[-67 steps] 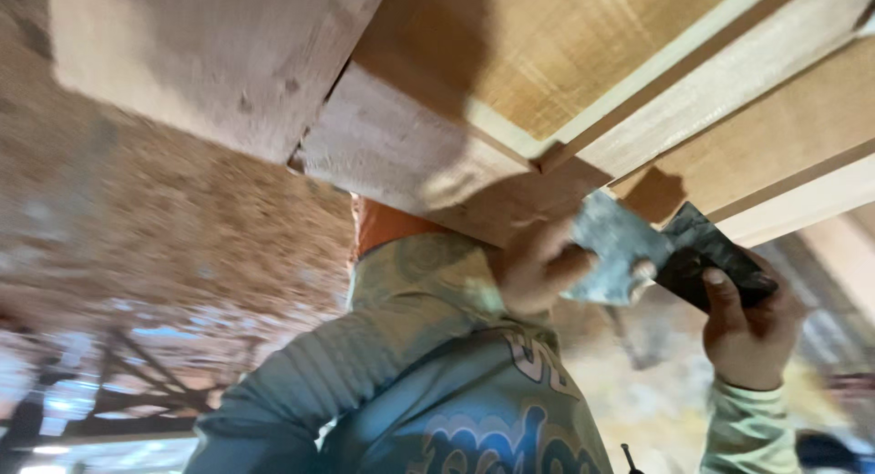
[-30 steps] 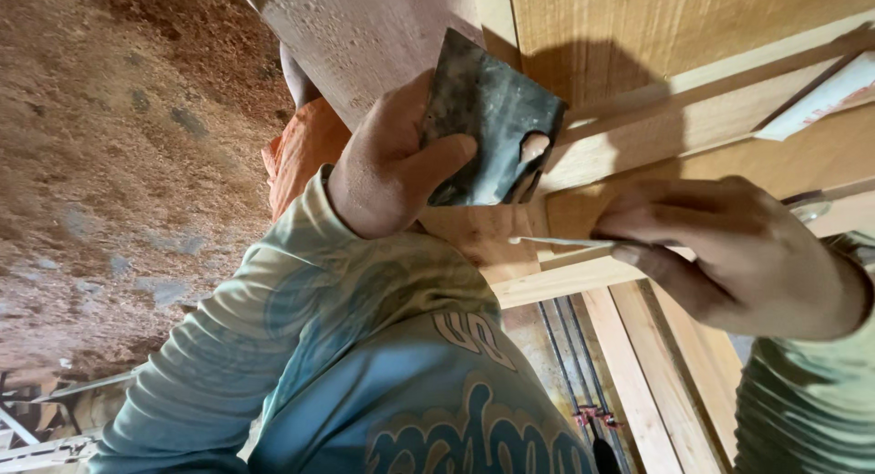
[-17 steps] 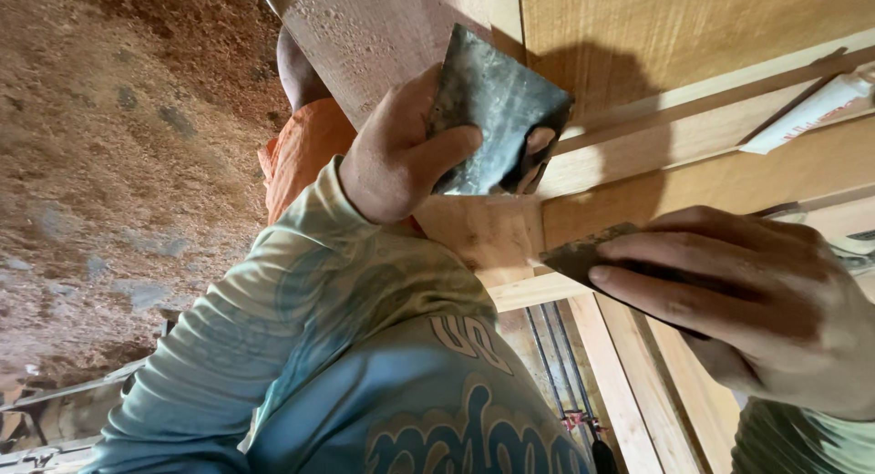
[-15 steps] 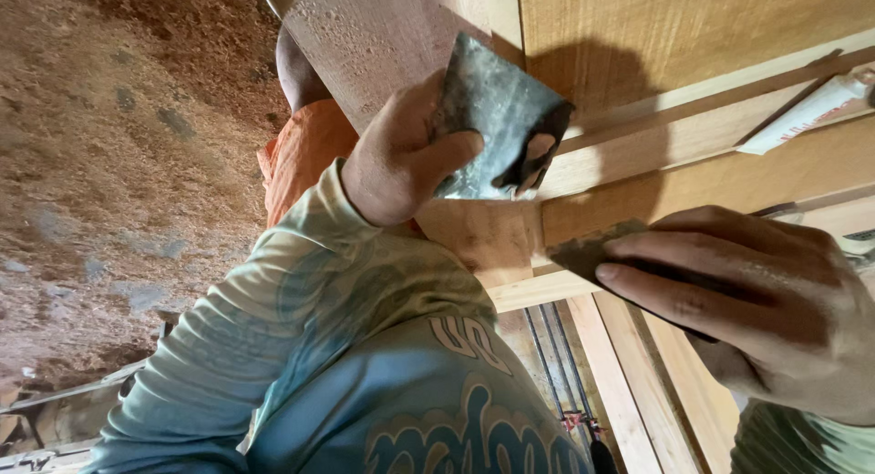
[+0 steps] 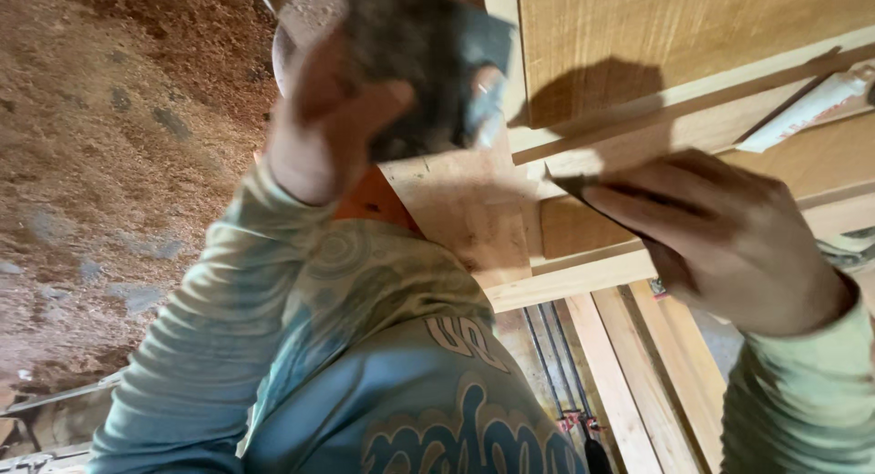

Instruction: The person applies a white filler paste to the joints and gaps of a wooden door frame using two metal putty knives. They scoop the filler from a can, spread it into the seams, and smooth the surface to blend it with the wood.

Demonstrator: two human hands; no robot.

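My left hand (image 5: 314, 128) is blurred at the upper left and grips a flat dark metal scraper plate (image 5: 424, 68), held against the pale end of a wooden frame (image 5: 474, 219). My right hand (image 5: 720, 237) sits at the right, closed on a thin putty knife. Only the knife's dark tip (image 5: 567, 184) shows, and it touches the frame's joint beside a tan wood panel (image 5: 693, 36). Both of my sleeves are pale green-blue.
A white tube (image 5: 807, 105) lies on the frame at the upper right. Pale wooden slats (image 5: 638, 365) and thin dark bars with red fittings (image 5: 556, 365) run below. Sawdust-covered ground (image 5: 109, 164) fills the left. An orange cloth (image 5: 369, 200) shows under my left wrist.
My left hand has swung up and to the left with the scraper plate. My right hand has risen, bringing the knife tip up to the frame's joint.
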